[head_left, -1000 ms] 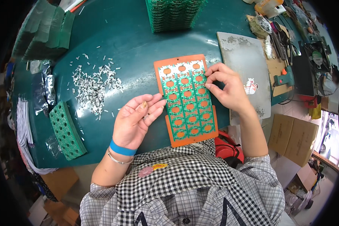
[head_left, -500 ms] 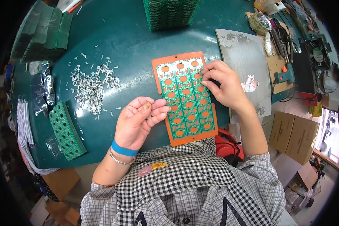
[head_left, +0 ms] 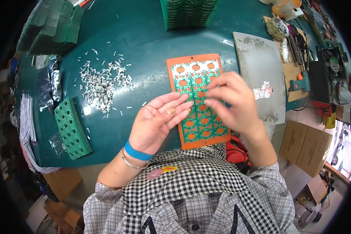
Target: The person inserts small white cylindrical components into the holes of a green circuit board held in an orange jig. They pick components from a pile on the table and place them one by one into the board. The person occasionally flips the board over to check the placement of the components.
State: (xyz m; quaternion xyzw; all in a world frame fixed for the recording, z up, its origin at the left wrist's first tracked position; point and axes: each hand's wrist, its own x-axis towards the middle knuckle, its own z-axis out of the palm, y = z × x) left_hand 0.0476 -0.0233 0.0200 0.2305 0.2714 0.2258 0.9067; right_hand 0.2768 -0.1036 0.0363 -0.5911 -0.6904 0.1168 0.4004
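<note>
A panel of green circuit boards with rows of oval holes lies on an orange plate in front of me. My left hand is palm up at the panel's left side, its fingers stretched over the boards and the thumb bent across towards them. Any small piece in that palm is too small to make out. Above the panel's right side hovers my right hand, slightly blurred, with thumb and forefinger curved and a gap between them. Farther left, many small white and silver pieces lie scattered in a heap.
Stacks of green boards stand at the far left and far middle. A smaller board stack and white cables lie at the left. To the right are a grey metal plate, a green glue gun and a cardboard box.
My right hand has moved off the panel's upper right edge, down and inward towards my left hand. The left thumb has bent closer to its fingers. The whole view has shifted slightly.
</note>
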